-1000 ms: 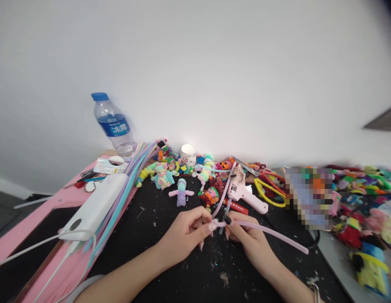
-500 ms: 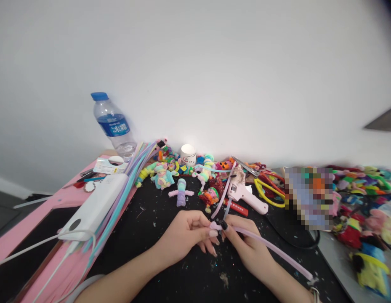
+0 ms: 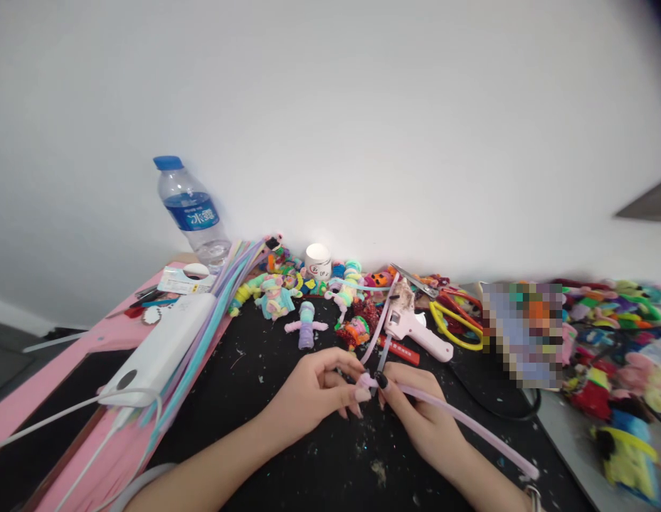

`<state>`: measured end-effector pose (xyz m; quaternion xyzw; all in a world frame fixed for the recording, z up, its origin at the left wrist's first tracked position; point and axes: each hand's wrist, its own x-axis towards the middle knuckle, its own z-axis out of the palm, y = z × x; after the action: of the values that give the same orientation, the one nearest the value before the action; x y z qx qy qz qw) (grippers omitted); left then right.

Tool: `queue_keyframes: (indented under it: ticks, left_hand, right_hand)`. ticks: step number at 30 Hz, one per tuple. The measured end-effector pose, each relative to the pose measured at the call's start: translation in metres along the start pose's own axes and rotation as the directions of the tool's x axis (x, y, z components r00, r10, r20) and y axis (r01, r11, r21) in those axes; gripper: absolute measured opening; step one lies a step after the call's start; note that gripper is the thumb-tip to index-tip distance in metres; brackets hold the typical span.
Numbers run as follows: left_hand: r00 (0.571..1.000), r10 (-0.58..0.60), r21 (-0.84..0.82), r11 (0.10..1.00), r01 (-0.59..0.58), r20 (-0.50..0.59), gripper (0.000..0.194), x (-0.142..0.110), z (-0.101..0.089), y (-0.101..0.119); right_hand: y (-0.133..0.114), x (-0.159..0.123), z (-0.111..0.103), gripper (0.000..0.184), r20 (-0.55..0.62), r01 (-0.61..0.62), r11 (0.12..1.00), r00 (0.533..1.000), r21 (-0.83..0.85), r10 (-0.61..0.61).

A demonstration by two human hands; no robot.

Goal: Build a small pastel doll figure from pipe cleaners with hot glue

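A pale pink pipe cleaner (image 3: pixel 469 423) runs between my hands, its end by my left fingers bent into a small coil. My left hand (image 3: pixel 322 387) pinches that coiled end between thumb and fingers. With thumb and fingertips, my right hand (image 3: pixel 415 405) grips the pipe cleaner just beside the coil, and the long tail passes over the hand towards the lower right. Beyond my hands lies a small purple and blue pipe-cleaner doll (image 3: pixel 307 328) with pink arms. A pink glue gun (image 3: pixel 410 323) rests behind my right hand, its glue stick pointing towards me.
At the left, a white power strip (image 3: pixel 162 348) and a bundle of pastel pipe cleaners (image 3: pixel 210 348) lie near a water bottle (image 3: pixel 191 210). Yellow-handled scissors (image 3: pixel 452 327), a paper cup (image 3: pixel 318 263) and several fuzzy figures line the back. More colourful figures (image 3: pixel 623 441) lie right.
My left fingers have shifted slightly around the coiled end. The pipe cleaner's free tail has moved a little to the right and down.
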<state>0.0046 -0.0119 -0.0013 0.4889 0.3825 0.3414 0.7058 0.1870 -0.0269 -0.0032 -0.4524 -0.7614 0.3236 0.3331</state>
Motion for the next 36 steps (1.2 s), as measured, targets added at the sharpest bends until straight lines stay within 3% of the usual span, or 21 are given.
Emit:
queue_keyframes:
  ticks: [3,6,9,11,14,17,20,24,30,36]
  left_hand:
    - [0.983,0.148,0.251,0.961,-0.117,-0.107,0.033,-0.003,0.001,0.002]
    - [0.952,0.294,0.480,0.849,-0.220,-0.085,0.023,-0.008,0.002,0.003]
    - [0.922,0.381,0.588,0.762,-0.272,-0.065,0.011,-0.009,0.002,0.000]
    - [0.914,0.398,0.602,0.749,-0.276,-0.076,0.008,-0.009,0.002,-0.001]
    - [0.943,0.320,0.507,0.831,-0.231,-0.094,0.012,-0.008,0.003,-0.002]
    - [0.986,0.118,0.268,0.960,-0.082,-0.118,0.011,-0.006,0.005,-0.001]
    - [0.996,-0.026,0.059,0.998,0.031,-0.088,0.011,-0.004,0.006,0.000]
    - [0.998,-0.067,-0.081,0.995,0.066,-0.005,0.016,-0.001,0.004,0.000]
    - [0.992,-0.070,-0.144,0.986,0.086,0.108,0.018,-0.003,0.004,0.003]
    - [0.984,-0.102,-0.231,0.964,0.134,0.149,0.021,-0.005,0.004,0.005]
  right_hand:
    - [-0.003,0.000,0.000,0.035,-0.023,-0.013,0.999,1.000,-0.046,0.012]
    - [-0.007,0.000,0.002,0.035,0.001,0.020,0.996,1.000,-0.082,-0.020]
    - [-0.011,0.001,0.004,0.032,0.051,0.066,0.994,0.997,-0.082,-0.062]
    - [-0.011,0.001,0.005,0.031,0.067,0.080,0.994,0.995,-0.079,-0.074]
    - [-0.011,0.001,0.005,0.030,0.084,0.079,0.994,0.994,-0.075,-0.073]
    - [-0.011,0.002,0.004,0.031,0.082,0.069,0.995,0.995,-0.073,-0.063]
    - [-0.010,0.003,0.004,0.032,0.095,0.063,0.996,0.994,-0.058,-0.057]
    - [-0.009,0.003,0.003,0.035,0.119,0.001,1.000,0.993,0.006,-0.002]
    - [-0.006,-0.001,0.002,0.034,0.059,-0.126,0.988,0.991,0.087,0.121]
    - [-0.004,0.000,0.000,0.035,0.099,-0.144,0.969,0.987,0.199,0.126]
